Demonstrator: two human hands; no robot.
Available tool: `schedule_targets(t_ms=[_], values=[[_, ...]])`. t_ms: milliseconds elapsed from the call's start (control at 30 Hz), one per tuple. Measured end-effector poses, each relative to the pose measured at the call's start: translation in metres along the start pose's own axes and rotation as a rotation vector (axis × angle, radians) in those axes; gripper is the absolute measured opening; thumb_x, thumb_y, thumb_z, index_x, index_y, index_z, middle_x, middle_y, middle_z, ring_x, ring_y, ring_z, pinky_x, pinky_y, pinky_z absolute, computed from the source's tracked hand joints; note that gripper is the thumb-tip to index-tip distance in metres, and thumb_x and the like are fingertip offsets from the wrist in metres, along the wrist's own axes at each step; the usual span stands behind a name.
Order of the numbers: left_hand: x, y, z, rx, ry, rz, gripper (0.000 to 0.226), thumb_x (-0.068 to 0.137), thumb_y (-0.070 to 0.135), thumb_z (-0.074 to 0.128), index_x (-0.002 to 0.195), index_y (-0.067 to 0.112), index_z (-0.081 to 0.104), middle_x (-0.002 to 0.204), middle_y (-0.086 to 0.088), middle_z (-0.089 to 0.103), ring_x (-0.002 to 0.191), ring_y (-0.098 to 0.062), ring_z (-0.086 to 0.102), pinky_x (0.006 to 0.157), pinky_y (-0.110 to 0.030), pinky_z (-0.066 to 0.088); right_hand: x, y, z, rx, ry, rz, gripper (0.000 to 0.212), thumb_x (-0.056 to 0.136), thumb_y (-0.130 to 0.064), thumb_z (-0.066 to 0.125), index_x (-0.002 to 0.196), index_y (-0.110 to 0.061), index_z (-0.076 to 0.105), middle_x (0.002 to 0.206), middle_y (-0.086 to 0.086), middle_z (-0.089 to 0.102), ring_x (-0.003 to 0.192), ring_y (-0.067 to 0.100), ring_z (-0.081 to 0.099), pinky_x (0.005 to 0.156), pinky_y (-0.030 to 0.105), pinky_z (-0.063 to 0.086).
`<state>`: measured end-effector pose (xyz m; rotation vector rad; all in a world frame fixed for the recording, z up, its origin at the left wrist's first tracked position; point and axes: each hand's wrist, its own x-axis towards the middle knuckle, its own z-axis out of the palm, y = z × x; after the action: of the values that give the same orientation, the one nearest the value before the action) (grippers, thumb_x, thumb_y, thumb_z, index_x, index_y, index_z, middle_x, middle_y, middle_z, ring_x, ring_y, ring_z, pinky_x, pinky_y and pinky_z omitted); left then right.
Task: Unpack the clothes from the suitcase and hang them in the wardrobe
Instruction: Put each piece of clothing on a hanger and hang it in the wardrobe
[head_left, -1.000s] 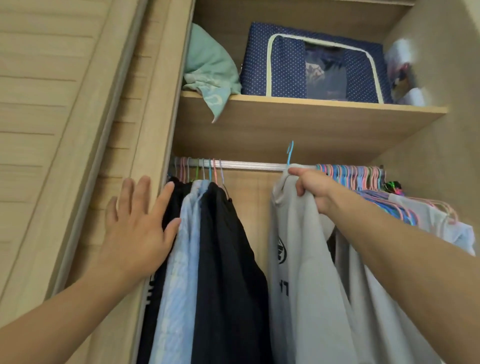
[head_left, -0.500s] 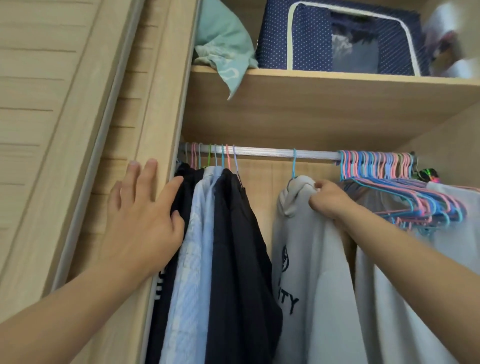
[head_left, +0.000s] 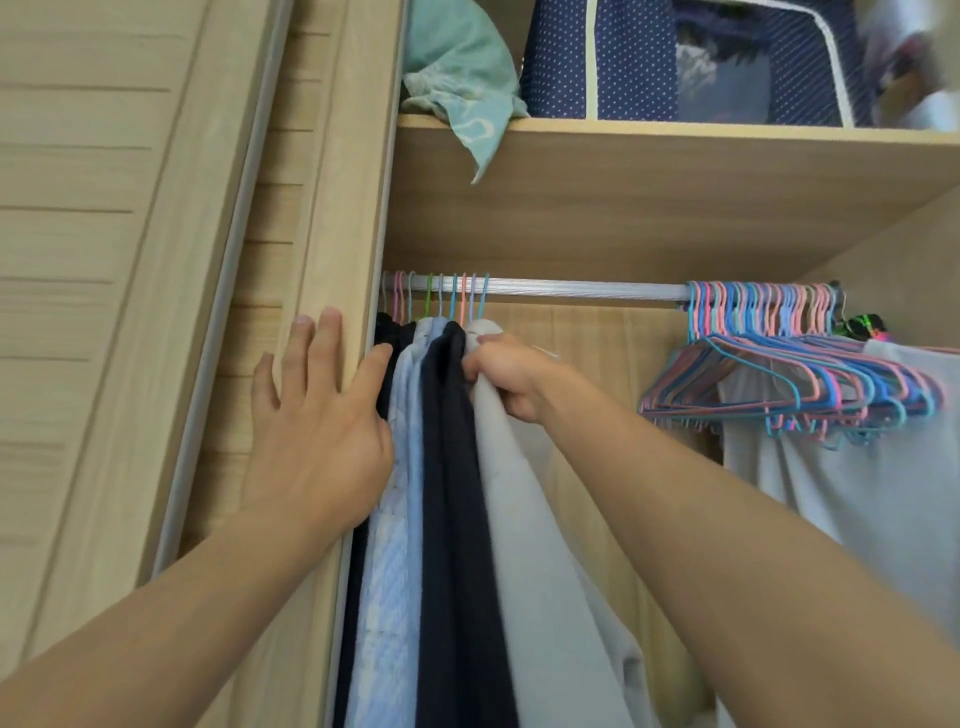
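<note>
Grey garment (head_left: 524, 519) on wardrobe rail (head_left: 582, 289), pressed against dark clothes (head_left: 452, 493).

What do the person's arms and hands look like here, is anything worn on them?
Both arms are bare as far as the picture shows: no sleeve reaches either forearm. The left hand and the right hand wear no gloves. No watch, bracelet or ring shows on the parts in view. The left hand's fingers have short, plain nails.

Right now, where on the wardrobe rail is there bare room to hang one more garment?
The metal rail is bare between the pale grey garment, which the right hand grips, and the bunch of empty pink and blue hangers. The left end is crowded with dark and light-blue clothes; the left hand presses there.
</note>
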<state>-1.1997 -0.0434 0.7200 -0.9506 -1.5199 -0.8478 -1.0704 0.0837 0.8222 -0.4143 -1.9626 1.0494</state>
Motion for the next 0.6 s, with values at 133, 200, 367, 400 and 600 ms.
schedule_targets(t_ms=[133,200,367,400,600], values=[[0.000,-0.002,0.002,0.036,-0.016,0.013,0.064,0.084,0.015,0.057,0.146,0.019,0.044,0.164,-0.023,0.015,0.153,-0.040,0.007,0.116,-0.067,0.022,-0.011,0.018,-0.031,-0.153,-0.023,-0.032,0.035,0.099,-0.046,0.050,0.121,-0.024,0.066,0.112,-0.002,0.073,0.101,0.017,0.069,0.084,0.034,0.056],[-0.002,0.001,0.003,0.043,-0.004,-0.015,0.059,0.079,0.013,0.061,0.137,0.015,0.052,0.161,-0.026,0.020,0.151,-0.043,0.012,0.112,-0.070,0.024,-0.024,0.030,-0.067,-0.291,0.095,-0.093,0.047,0.099,-0.057,0.044,0.107,-0.020,0.072,0.103,-0.001,0.074,0.098,0.020,0.069,0.082,0.036,0.055],[0.004,0.025,0.006,0.038,0.054,-0.135,0.037,0.068,0.008,0.065,0.104,0.004,0.059,0.151,-0.029,0.031,0.142,-0.048,0.025,0.102,-0.071,0.027,-0.045,0.066,-0.187,-1.695,0.878,-0.377,0.020,0.074,-0.013,0.049,0.080,-0.004,0.067,0.086,0.022,0.062,0.089,0.039,0.053,0.082,0.046,0.044],[0.004,0.027,0.007,0.047,0.068,-0.133,0.035,0.067,0.008,0.065,0.102,0.004,0.059,0.150,-0.029,0.032,0.141,-0.048,0.027,0.102,-0.072,0.028,-0.053,0.067,-0.204,-1.837,0.896,-0.283,0.022,0.075,-0.011,0.049,0.086,-0.005,0.067,0.092,0.021,0.060,0.095,0.037,0.050,0.089,0.048,0.040],[0.001,0.028,0.010,0.083,0.093,-0.130,0.033,0.067,0.009,0.064,0.099,0.003,0.058,0.150,-0.028,0.032,0.140,-0.048,0.028,0.100,-0.072,0.029,-0.065,0.064,-0.241,-2.134,0.819,0.002,0.029,0.092,-0.018,0.042,0.114,-0.020,0.061,0.117,0.005,0.063,0.115,0.029,0.047,0.103,0.044,0.033]])
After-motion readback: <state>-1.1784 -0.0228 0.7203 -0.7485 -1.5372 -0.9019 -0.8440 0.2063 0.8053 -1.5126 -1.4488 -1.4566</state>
